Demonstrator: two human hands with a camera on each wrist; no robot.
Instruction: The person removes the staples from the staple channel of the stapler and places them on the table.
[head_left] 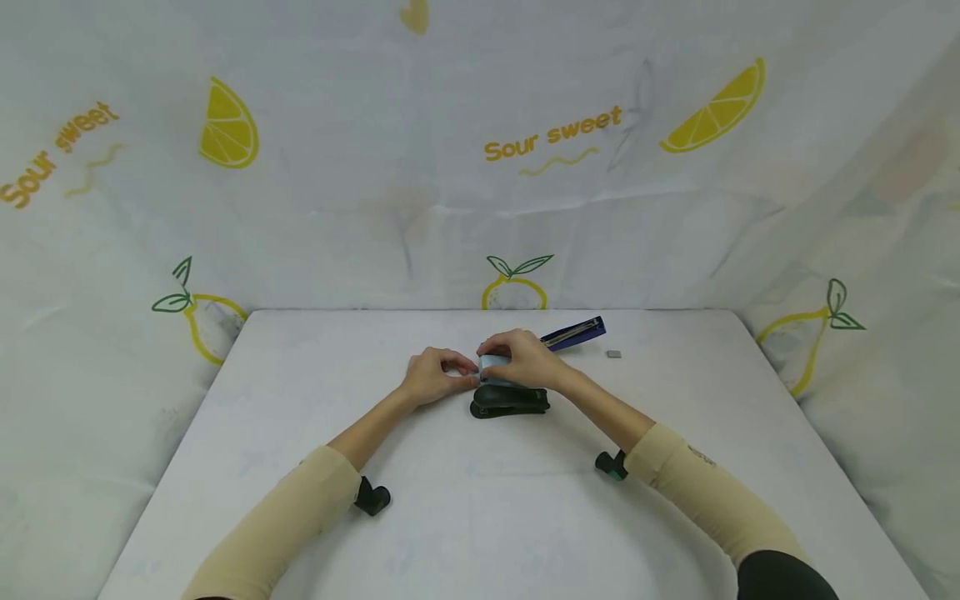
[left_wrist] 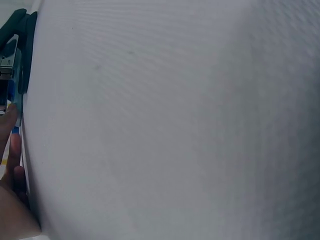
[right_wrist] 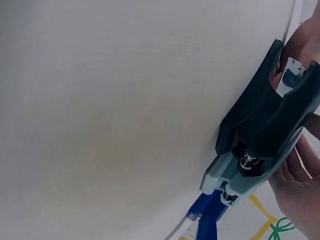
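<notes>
Beige sleeves [head_left: 279, 521] lead to hands [head_left: 437, 375] [head_left: 523, 360] partly hiding a pale-blue stapler [head_left: 492, 361].

Soft light, faint shadows in the head view; wrist views dimmer (left one blurry at right)

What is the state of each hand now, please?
Left hand: at the left end of the light-blue stapler; whether it pinches cannot be told.
Right hand: closed, holding the light-blue stapler.
</notes>
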